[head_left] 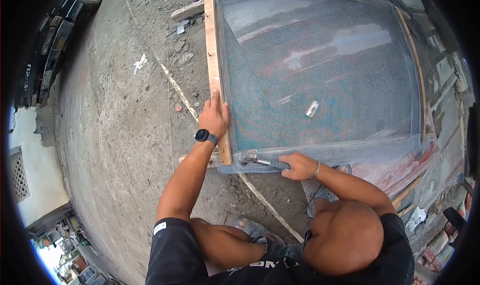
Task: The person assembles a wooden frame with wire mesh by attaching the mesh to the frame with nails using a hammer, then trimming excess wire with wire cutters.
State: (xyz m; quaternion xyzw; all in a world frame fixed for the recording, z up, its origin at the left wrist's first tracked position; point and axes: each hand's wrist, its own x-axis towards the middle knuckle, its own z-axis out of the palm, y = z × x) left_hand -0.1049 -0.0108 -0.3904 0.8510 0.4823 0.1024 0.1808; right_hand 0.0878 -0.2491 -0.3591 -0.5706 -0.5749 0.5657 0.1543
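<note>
My left hand [212, 120] lies over the light wooden strip [212, 50], index finger along its face and the thumb at its mesh-side edge. Several nails stick up along the strip. In my right hand [298, 166] is a hammer [272, 162], held by its dark grip. The hammer's metal head [247, 157] rests low over the mesh, close to the strip's near end. Grey-blue wire mesh [320, 80] is stretched across a wooden frame, with the strip along its left edge. A small white packet [312, 109] lies on the mesh.
A long pale pole [182, 96] runs diagonally over the rough concrete ground [120, 130] and passes under the frame's corner. Another wooden piece [188, 9] juts out at the upper left. A dark vehicle [55, 40] stands far left. Bricks and rubble [440, 245] lie at the lower right.
</note>
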